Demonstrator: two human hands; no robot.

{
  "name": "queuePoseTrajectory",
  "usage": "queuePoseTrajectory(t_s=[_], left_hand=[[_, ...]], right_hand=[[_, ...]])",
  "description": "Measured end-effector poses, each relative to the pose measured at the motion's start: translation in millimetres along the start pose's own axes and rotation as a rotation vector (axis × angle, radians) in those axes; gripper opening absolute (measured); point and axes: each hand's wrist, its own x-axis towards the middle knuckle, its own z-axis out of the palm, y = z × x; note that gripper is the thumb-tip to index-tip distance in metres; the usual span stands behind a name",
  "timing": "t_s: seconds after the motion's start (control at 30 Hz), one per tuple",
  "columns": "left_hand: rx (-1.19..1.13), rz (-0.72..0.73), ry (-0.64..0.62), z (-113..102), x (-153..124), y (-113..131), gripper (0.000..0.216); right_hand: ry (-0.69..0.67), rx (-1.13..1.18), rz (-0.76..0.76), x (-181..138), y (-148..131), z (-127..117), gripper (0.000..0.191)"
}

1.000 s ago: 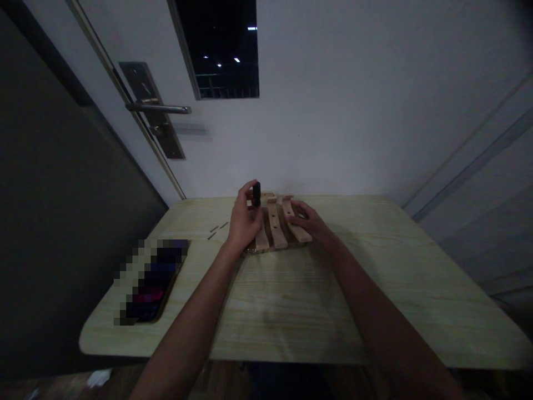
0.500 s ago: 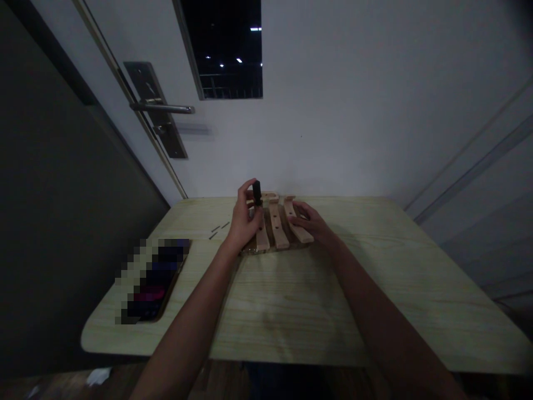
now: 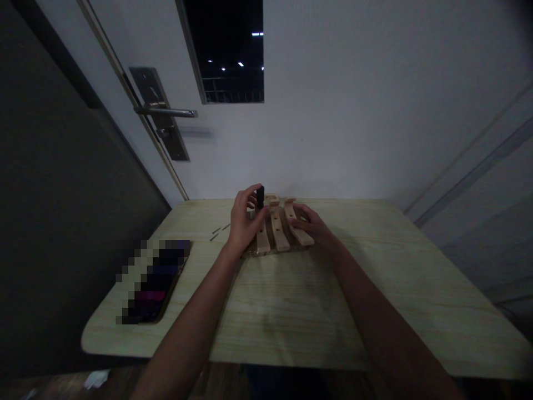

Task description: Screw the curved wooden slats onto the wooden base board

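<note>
A small wooden assembly of three light slats [image 3: 278, 230] on a darker base lies at the far middle of the pale wooden table [image 3: 300, 300]. My left hand [image 3: 245, 221] pinches a short black tool handle [image 3: 260, 196], held upright over the left slat. My right hand [image 3: 311, 223] lies with its fingers on the right slat, pressing it down. Both forearms reach in from the near edge.
Three small dark screws [image 3: 219, 231] lie on the table left of the slats. A pixelated flat device [image 3: 154, 279] sits at the near left corner. Behind the table is a white door with a metal handle [image 3: 166, 112] and a dark window.
My left hand and the black tool have shifted slightly right over the left slat. The right hand has stayed on the right slat.
</note>
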Motion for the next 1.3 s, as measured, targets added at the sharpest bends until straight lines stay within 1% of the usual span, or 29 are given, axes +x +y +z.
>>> queuePoseTrajectory(t_s=[0.1, 0.2, 0.33, 0.47, 0.53, 0.67, 0.73, 0.8, 0.9, 1.03, 1.2, 1.3], left_hand=[[-0.020, -0.022, 0.042, 0.0, 0.5, 0.3, 0.044], [0.000, -0.026, 0.058, -0.3, 0.1, 1.8, 0.043], [0.007, -0.010, 0.013, -1.2, -1.7, 5.8, 0.047], [0.019, 0.034, -0.028, -2.1, -2.0, 8.8, 0.041], [0.037, 0.039, 0.000, -2.0, -1.0, 9.2, 0.038], [0.109, 0.058, 0.104, -1.2, 0.5, 6.7, 0.036], [0.112, 0.077, 0.107, -0.5, 0.0, 4.8, 0.034], [0.072, 0.085, 0.090, 0.2, -1.3, 3.4, 0.036], [-0.003, 0.070, 0.062, 0.7, -3.0, 3.6, 0.043], [-0.019, 0.054, 0.012, -0.9, -2.1, 6.7, 0.037], [0.060, 0.008, 0.111, -1.7, 0.6, 5.6, 0.039], [0.005, -0.032, 0.119, -0.5, 0.2, 1.4, 0.039]], right_hand=[[0.007, 0.001, 0.016, -0.6, -2.6, 0.9, 0.054], [0.028, 0.000, 0.020, 0.1, -2.7, 1.4, 0.052], [0.011, -0.001, 0.025, 1.0, -2.7, 0.9, 0.054], [-0.003, -0.015, 0.009, 1.0, -2.8, -0.1, 0.055], [-0.004, -0.017, 0.000, 0.9, -2.1, -0.3, 0.054], [-0.001, 0.004, -0.004, 1.1, 0.2, 0.0, 0.055], [0.006, 0.008, -0.003, 1.4, 0.6, 0.1, 0.053], [-0.001, 0.002, 0.001, 1.7, 0.3, 0.0, 0.052], [-0.002, -0.010, 0.007, 2.0, -1.0, -0.4, 0.054], [-0.002, -0.009, 0.006, 2.3, -2.5, -0.4, 0.055], [0.007, 0.006, 0.015, 3.1, -1.5, 0.6, 0.051], [0.019, 0.000, 0.014, 3.4, 0.8, 0.5, 0.053]])
